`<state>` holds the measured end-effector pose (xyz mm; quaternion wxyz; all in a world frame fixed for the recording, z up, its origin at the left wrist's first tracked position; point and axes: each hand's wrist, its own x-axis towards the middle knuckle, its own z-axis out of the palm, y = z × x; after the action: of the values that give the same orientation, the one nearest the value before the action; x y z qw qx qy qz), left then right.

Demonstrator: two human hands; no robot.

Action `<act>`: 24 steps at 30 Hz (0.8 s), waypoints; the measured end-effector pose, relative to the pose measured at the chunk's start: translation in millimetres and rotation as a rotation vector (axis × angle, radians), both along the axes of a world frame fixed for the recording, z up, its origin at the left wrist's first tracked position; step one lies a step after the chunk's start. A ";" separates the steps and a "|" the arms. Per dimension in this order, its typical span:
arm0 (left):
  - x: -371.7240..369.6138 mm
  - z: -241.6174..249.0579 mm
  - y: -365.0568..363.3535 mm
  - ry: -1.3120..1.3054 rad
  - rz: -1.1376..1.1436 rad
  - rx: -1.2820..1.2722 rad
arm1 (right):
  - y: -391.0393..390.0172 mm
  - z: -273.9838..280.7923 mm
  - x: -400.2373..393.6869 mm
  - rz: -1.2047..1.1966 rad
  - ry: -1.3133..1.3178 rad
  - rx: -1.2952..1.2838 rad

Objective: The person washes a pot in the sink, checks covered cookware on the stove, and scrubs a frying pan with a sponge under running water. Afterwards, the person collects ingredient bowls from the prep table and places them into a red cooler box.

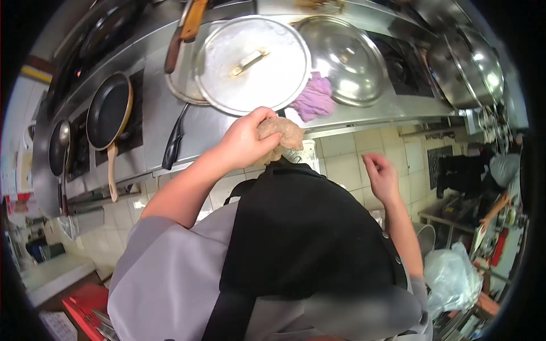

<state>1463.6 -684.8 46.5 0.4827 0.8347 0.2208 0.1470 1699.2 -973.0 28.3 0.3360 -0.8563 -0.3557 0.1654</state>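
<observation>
One crumpled, beige-brown fabric cloth (288, 134) was bunched in my bare left hand (245, 141), thumb and fingers closed around it, by the front edge of the stainless-steel bench (202, 132); I could not tell whether it touched the metal. Its free end stuck out to the right of my grip, its long axis running roughly along that edge. My right hand (383, 179) was farther off, over the pale tiled floor (340, 145), fingers loosely curled around nothing I could see.

Just beyond the cloth lay a large, round, dull-silver metal lid (253, 88) with a bar handle, hiding whatever was beneath. Right of it, a rumpled purple cloth (314, 98) lay near the front edge, beside a shiny, domed steel lid (344, 71). Toward the bench's left end sat a round, black-lined frying pan (108, 111), its light-brown handle reaching past the front edge. Near the right end stood a big, polished steel pot (471, 68); its contents were out of sight.
</observation>
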 end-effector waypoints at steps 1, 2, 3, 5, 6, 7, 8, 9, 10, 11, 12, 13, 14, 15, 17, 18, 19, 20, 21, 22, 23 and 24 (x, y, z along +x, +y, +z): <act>-13.7 0.2 3.2 -0.004 0.041 -0.031 | 32.1 10.2 0.3 0.093 -0.034 0.034; -27.2 2.1 5.0 -0.010 0.083 -0.064 | 64.9 19.3 -0.6 0.187 -0.067 0.067; -40.9 3.7 6.5 -0.016 0.125 -0.098 | 99.4 28.5 -3.6 0.264 -0.110 0.090; -70.2 4.4 9.8 -0.017 0.197 -0.172 | 164.8 38.3 -9.2 0.415 -0.197 0.110; -83.3 5.6 11.7 -0.022 0.223 -0.207 | 194.8 40.6 -10.5 0.486 -0.245 0.107; -97.1 9.6 12.8 -0.016 0.242 -0.208 | 224.3 44.0 -16.5 0.515 -0.288 0.072; -110.5 8.8 13.2 -0.018 0.279 -0.214 | 252.6 45.7 -23.0 0.542 -0.333 0.040; -124.4 8.4 13.0 -0.020 0.317 -0.218 | 278.9 43.5 -27.8 0.576 -0.408 0.039; -136.8 8.3 12.3 -0.020 0.358 -0.220 | 302.4 40.0 -31.6 0.611 -0.482 0.039; -147.4 9.0 11.3 -0.023 0.403 -0.250 | 323.1 33.8 -33.9 0.649 -0.536 0.035; -157.7 9.5 10.7 -0.017 0.434 -0.276 | 342.4 26.0 -36.1 0.685 -0.590 0.034; -167.1 10.0 10.6 -0.013 0.464 -0.300 | 357.5 23.6 -40.3 0.719 -0.646 0.035; -174.7 11.1 11.0 -0.009 0.493 -0.323 | 369.9 21.9 -43.6 0.742 -0.706 -0.086; -181.2 12.7 11.8 -0.024 0.507 -0.330 | 380.3 24.0 -50.2 0.764 -0.765 -0.208; -190.3 18.6 14.9 -0.010 0.527 -0.297 | 393.3 26.5 -63.7 0.816 -0.835 -0.395; -196.0 21.2 15.5 0.002 0.543 -0.283 | 396.7 36.2 -69.8 0.848 -0.848 -0.457; -200.1 22.9 17.7 0.000 0.556 -0.280 | 400.2 41.4 -73.8 0.878 -0.866 -0.518; -202.3 23.6 20.7 -0.005 0.565 -0.277 | 401.5 39.3 -74.5 0.877 -0.888 -0.485; -204.2 23.5 23.5 -0.012 0.567 -0.276 | 400.2 35.8 -71.0 0.870 -0.911 -0.457; -206.2 20.5 26.1 -0.042 0.568 -0.283 | 399.5 32.5 -67.2 0.858 -0.935 -0.431; -206.6 15.9 28.8 -0.073 0.564 -0.289 | 400.8 27.8 -62.9 0.861 -0.950 -0.416; -204.9 13.6 32.3 -0.106 0.551 -0.293 | 400.9 26.4 -58.7 0.854 -0.966 -0.403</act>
<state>1258.8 -652.5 60.0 0.5507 0.6561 0.4321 0.2821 1640.5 -572.1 54.7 -0.1220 -0.6644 -0.7353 -0.0548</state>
